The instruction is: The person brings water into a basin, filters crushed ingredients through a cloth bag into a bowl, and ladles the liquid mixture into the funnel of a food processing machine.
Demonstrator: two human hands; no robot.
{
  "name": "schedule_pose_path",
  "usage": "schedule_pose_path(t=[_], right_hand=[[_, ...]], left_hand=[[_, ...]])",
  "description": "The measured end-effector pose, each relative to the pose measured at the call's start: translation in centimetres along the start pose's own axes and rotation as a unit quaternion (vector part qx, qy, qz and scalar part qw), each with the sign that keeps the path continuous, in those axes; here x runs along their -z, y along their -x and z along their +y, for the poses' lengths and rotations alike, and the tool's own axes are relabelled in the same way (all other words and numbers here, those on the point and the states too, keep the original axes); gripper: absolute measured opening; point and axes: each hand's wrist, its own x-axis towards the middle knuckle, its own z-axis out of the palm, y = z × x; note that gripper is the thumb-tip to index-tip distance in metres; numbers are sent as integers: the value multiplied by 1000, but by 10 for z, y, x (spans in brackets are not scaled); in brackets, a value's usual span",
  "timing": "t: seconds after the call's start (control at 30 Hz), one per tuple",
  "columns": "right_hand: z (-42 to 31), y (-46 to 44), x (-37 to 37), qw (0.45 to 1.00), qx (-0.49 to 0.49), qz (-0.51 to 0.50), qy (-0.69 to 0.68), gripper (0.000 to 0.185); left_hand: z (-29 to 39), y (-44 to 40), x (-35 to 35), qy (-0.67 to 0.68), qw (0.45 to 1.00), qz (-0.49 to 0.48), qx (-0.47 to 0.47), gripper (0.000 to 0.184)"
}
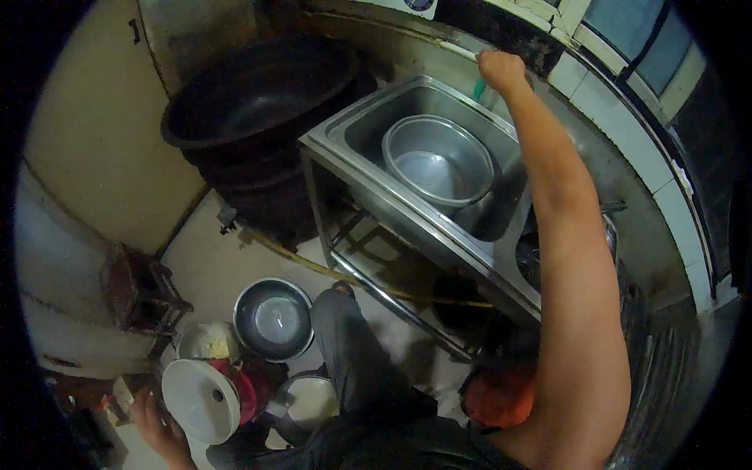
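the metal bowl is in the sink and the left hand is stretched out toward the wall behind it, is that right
One slip: in the head view it is the right hand that is stretched toward the wall behind the sink; the left hand is low, near the white bowl. The metal bowl is in the sink.

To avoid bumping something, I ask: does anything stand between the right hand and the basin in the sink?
Yes: a green piece below the right hand, then the sink's back rim, before the basin.
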Motion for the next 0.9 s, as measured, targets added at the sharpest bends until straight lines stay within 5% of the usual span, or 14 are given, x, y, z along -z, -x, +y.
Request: schedule_pose_path(t=[0.4,0.57,0.9], right_hand=[[-9,-10,-5,999,-44,-18,22,29],[-7,-8,-14,998,-19,54,33,29],[-16,-8,5,998,-63,-14,-7,29]], left_hand=[[31,-20,11,17,998,-14,64,28],[31,-20,4,14,998,5,57,30],[23,-10,4,-1,996,-11,83,29]])
